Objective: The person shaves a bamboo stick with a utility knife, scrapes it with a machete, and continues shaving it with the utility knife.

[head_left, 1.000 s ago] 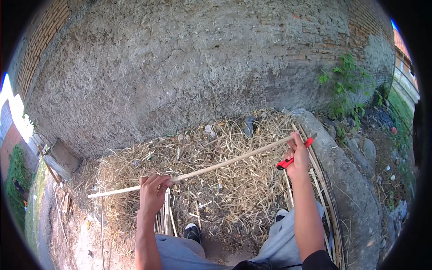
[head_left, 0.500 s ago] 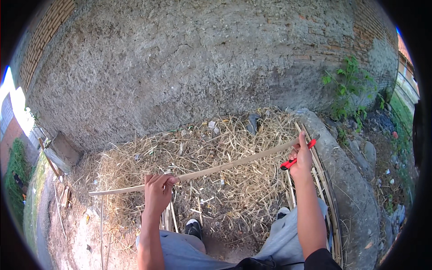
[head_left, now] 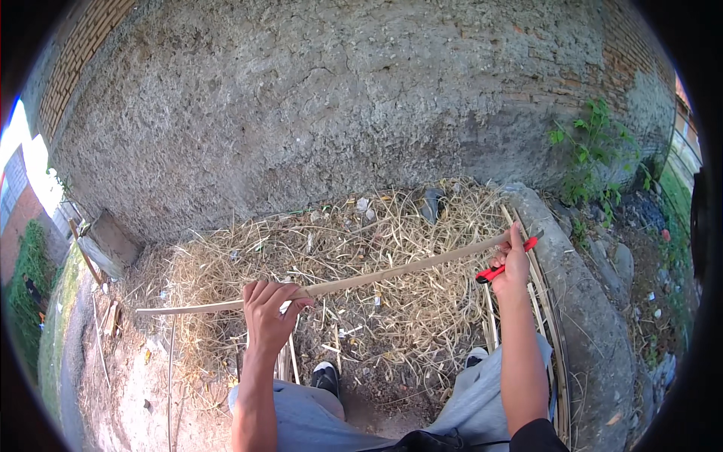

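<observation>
Bright, even daylight — soft shadows, sharp focus, overexposed glare at left edge, fisheye bending and dark corners.

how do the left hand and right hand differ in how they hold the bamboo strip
The left hand grips the bamboo strip partway along, holding nothing else; the right hand is at its far end and also holds a red-handled knife. The left sits lower, the right higher. Both grips are closed on the strip.

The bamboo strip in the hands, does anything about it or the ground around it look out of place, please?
Nothing stands out. The strip runs unbroken from the left hand to the right hand, which also holds a red cutter. Shavings litter the ground.
</observation>
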Demonstrator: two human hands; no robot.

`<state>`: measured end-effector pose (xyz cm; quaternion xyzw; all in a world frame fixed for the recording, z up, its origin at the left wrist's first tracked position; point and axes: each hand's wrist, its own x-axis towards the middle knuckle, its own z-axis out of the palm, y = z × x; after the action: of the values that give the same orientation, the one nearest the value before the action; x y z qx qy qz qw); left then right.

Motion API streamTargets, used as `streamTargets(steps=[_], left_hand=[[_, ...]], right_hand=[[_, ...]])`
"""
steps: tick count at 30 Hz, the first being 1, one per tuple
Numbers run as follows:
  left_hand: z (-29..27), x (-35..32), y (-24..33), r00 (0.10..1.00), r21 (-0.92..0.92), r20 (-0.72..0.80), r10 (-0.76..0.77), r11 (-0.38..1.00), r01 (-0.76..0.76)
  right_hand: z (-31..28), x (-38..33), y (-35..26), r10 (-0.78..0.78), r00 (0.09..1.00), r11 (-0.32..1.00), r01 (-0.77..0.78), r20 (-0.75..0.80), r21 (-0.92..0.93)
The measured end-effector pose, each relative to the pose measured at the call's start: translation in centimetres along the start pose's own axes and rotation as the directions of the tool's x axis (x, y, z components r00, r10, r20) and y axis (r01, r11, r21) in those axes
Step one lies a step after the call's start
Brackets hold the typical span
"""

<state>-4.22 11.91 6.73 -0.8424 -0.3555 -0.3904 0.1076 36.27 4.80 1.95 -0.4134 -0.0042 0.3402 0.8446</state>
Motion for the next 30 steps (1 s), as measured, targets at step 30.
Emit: streamTargets(steps=[30], left_hand=[[0.75, -0.16, 0.51, 0.999, 0.006, -0.018, -0.045, 0.999, 0.046]], right_hand=[[0.32, -0.64, -0.16, -0.011, 1.0, 1.0, 0.01, -0.013, -0.007]])
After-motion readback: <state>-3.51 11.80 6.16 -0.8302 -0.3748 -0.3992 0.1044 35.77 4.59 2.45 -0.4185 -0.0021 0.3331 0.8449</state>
